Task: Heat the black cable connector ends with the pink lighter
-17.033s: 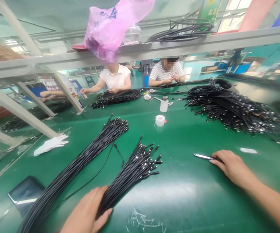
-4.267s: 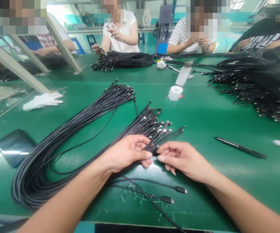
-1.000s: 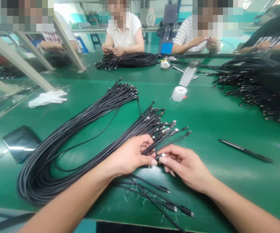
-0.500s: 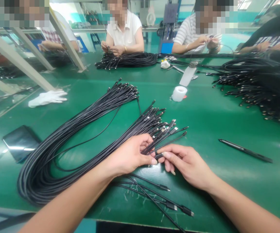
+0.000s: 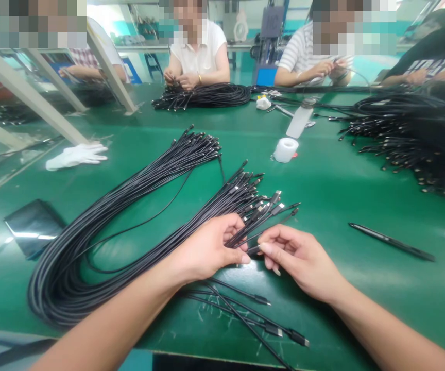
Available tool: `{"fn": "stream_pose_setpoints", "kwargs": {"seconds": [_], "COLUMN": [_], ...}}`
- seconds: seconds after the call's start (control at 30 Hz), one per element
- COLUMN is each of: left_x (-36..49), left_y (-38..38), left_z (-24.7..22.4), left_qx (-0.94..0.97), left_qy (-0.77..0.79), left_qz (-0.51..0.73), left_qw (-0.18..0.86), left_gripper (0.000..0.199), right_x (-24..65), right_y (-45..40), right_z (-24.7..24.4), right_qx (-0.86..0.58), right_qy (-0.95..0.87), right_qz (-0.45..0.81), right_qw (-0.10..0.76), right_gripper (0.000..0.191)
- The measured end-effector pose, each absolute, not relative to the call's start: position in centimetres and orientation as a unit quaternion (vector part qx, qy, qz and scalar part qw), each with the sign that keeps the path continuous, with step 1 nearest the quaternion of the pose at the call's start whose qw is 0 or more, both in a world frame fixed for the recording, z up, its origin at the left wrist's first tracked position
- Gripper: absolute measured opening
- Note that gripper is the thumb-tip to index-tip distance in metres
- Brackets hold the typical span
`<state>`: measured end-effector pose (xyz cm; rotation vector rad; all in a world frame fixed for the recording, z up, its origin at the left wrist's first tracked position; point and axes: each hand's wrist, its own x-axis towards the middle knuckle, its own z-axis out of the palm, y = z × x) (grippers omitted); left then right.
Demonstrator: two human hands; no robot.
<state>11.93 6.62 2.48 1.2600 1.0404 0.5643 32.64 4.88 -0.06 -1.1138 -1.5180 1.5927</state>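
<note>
Left hand clenches the cable bundle near its plug ends, fingers curled over the cables. Right hand pinches one black plug between thumb and fingertips; plug lies roughly level, tip toward the left hand. Pinch sits right on the plug, which keeps it steady and apart from its neighbours. Bundle lies mid-worktop, long axis lower left to upper right, plug ends fanned up-right, loops piled at lower left. Loose cables lie under the hands, near the front edge. Pen lies to the right, tape roll and bottle farther back, white glove left. Co-workers sit across the worktop, working on cables.
</note>
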Motion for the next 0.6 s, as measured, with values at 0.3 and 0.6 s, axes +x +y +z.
{"fn": "stream_pose_setpoints", "kwargs": {"seconds": [0.3, 0.6], "left_x": [12.0, 12.3], "left_y": [6.7, 6.8], "left_z": [2.9, 2.9], "left_qx": [0.532, 0.519], "left_qy": [0.476, 0.473], "left_qz": [0.259, 0.251], "left_qw": [0.651, 0.666], "left_gripper": [0.029, 0.023], "right_x": [32.8, 32.4], "right_y": [4.9, 5.8], "right_z": [0.3, -1.0], "right_qx": [-0.361, -0.410], "right_qy": [-0.689, -0.338], "right_qz": [0.568, 0.736], "right_qw": [0.269, 0.420], "right_gripper": [0.035, 0.028]}}
